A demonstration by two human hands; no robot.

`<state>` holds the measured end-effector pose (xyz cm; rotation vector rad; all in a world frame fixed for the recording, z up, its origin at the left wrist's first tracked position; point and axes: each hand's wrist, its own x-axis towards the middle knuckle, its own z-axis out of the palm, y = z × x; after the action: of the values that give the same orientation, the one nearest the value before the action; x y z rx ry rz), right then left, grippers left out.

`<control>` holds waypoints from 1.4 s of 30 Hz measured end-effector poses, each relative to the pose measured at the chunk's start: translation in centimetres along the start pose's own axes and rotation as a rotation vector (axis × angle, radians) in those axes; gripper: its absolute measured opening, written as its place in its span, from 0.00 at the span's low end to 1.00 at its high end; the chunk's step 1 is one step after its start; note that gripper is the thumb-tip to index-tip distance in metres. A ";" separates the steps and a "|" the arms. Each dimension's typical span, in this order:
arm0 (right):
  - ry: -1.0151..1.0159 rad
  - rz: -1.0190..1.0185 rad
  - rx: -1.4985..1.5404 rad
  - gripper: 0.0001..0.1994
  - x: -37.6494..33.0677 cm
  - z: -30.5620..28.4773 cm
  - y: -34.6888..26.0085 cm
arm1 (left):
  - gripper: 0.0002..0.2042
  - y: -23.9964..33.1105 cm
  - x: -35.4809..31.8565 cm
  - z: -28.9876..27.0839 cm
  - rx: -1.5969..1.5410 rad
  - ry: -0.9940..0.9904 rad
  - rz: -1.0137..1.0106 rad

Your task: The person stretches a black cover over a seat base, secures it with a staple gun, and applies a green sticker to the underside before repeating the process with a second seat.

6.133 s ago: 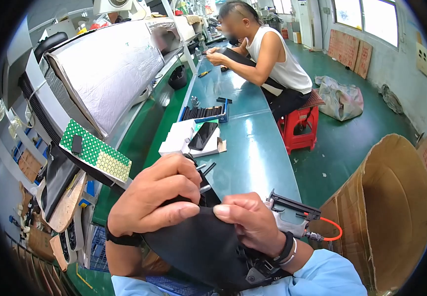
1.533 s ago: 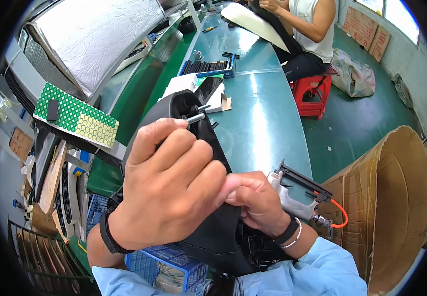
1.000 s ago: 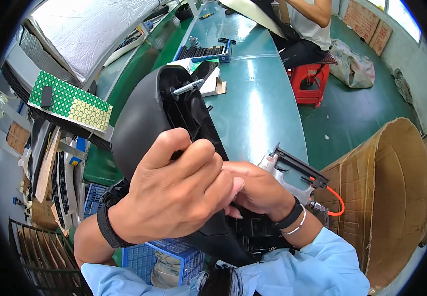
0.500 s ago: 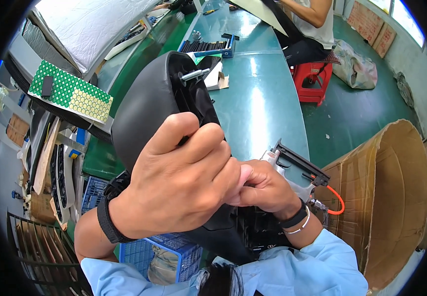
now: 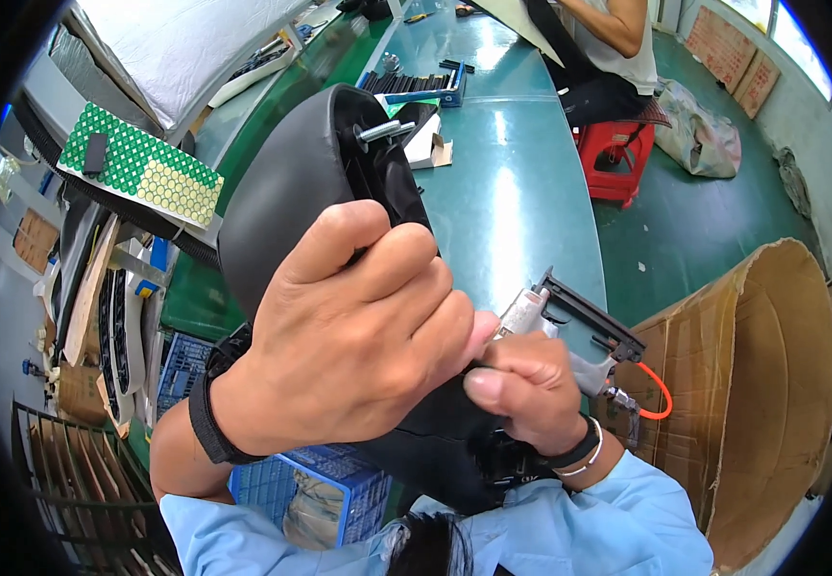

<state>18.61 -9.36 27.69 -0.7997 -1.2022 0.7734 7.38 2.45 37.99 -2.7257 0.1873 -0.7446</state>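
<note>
A bulky, curved part with a smooth black cover [image 5: 277,192] stands tilted in front of me, with two metal bolts [image 5: 385,132] sticking out of its open inner side. Across its edge lies my left hand [image 5: 358,336], closed with the fingers curled onto the black cover. Its fingertips are hidden from this view. My right hand [image 5: 531,384] is closed beside it, thumb bent over the fingers in a pinch where a bit of black cover shows. Just beyond the right hand, an air stapler [image 5: 589,315] lies on the green table [image 5: 550,230].
An orange hose [image 5: 663,389] runs from the stapler beside a large open cardboard box [image 5: 723,384]. Blue crates [image 5: 344,518] stand below. A sticker sheet [image 5: 142,163] lies at left; a blue box of black strips [image 5: 449,91] is farther off. Another person sits on a red stool [image 5: 617,158].
My right hand has moved slightly down and turned, its thumb now showing more plainly. The left hand keeps its hold, and the black part has shifted only a little.
</note>
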 end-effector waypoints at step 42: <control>-0.122 0.140 -0.146 0.17 -1.2 -4.0 0.3 | 0.13 0.9 0.3 1.9 -0.162 -0.221 0.033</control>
<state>22.29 -10.69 26.12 -0.9768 -1.3338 0.8661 8.62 2.01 36.28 -2.9237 0.2508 -0.4316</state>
